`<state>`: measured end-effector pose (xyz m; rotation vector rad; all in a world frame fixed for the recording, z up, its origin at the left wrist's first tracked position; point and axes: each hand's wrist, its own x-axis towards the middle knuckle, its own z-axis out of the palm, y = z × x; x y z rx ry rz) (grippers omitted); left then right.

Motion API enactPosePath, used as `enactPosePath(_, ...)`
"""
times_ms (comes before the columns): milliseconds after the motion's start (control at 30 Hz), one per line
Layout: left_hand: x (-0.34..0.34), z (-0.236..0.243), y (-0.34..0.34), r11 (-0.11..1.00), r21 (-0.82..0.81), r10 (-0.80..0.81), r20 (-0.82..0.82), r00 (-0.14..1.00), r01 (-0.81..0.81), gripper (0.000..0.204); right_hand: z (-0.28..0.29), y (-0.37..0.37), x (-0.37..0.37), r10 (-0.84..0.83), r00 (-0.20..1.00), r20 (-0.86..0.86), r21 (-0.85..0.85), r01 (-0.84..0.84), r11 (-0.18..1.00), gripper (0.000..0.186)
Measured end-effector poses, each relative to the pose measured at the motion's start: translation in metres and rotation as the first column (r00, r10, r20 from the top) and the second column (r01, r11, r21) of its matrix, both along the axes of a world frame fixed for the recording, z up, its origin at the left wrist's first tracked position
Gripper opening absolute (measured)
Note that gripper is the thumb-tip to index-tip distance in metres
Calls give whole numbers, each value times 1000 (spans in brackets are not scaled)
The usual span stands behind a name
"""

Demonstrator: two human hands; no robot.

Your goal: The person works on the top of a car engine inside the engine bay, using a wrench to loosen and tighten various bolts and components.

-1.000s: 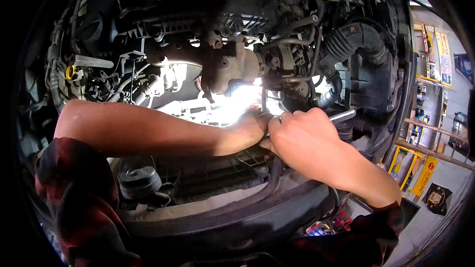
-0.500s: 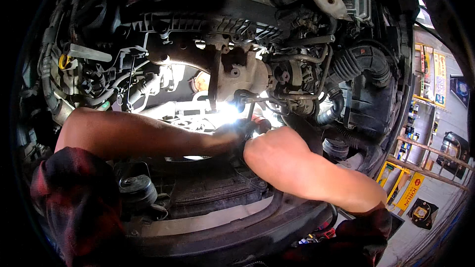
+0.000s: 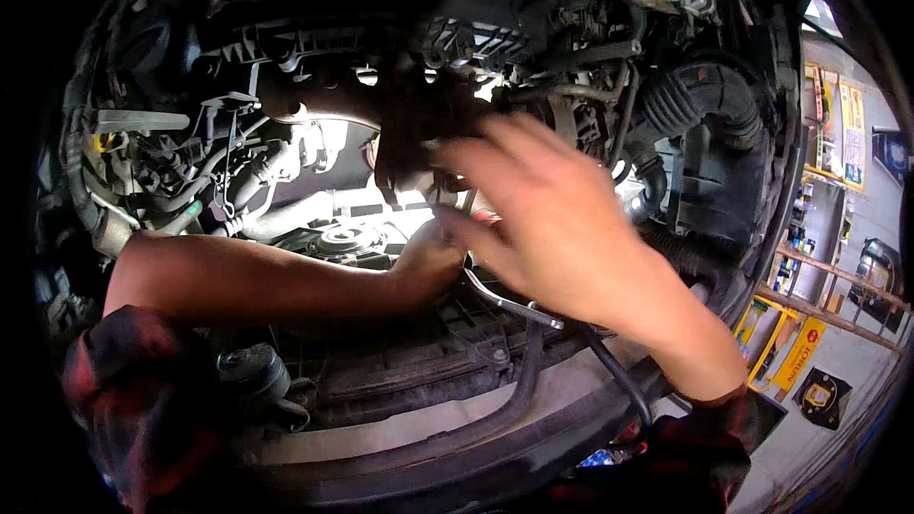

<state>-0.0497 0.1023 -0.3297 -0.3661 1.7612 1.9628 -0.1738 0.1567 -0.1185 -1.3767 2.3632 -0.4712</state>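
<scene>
My left hand [image 3: 431, 250] is curled low in the engine bay beneath the rusty manifold [image 3: 400, 148], its fingers mostly hidden behind my right thumb; what it grips I cannot make out. A curved metal tool [image 3: 514, 307] slants down and right from beside that hand. My right hand [image 3: 533, 224] is blurred, raised over the manifold area with fingers apart and nothing visible in them. Bright light shows through the gaps behind my left hand.
A corrugated black intake hose [image 3: 705, 95] and black housing [image 3: 709, 190] are at right. A round metal part [image 3: 252, 376] sits lower left. The front crossmember [image 3: 457, 462] spans the bottom. Beyond the car at far right are a railing [image 3: 838, 314] and yellow-framed shelving [image 3: 771, 333].
My right hand has lifted away from beside my left hand and opened, uncovering the curved tool. My left hand stays low, shifted slightly left. The view has shifted a little.
</scene>
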Motion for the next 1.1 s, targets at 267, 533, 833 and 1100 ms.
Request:
enactPosePath(267, 2, 7, -25, 988, 150, -39, 133, 990, 19, 25, -74, -51, 22, 547, 661, -513, 407, -373, 834, 14)
enactPosePath(533, -4, -1, -42, 964, 263, -94, 191, 977, 41, 25, -52, -48, 26, 617, 715, -330, 529, -401, 748, 8)
enactPosePath(833, -7, -5, -49, 945, 319, -152, 248, 957, 68, 25, -59, -60, 22, 556, 732, -393, 442, -380, 812, 18)
enactPosePath(1100, -11, -11, -55, 926, 358, -235, 302, 924, 119, 26, -69, -55, 26, 492, 849, -194, 314, -421, 851, 17)
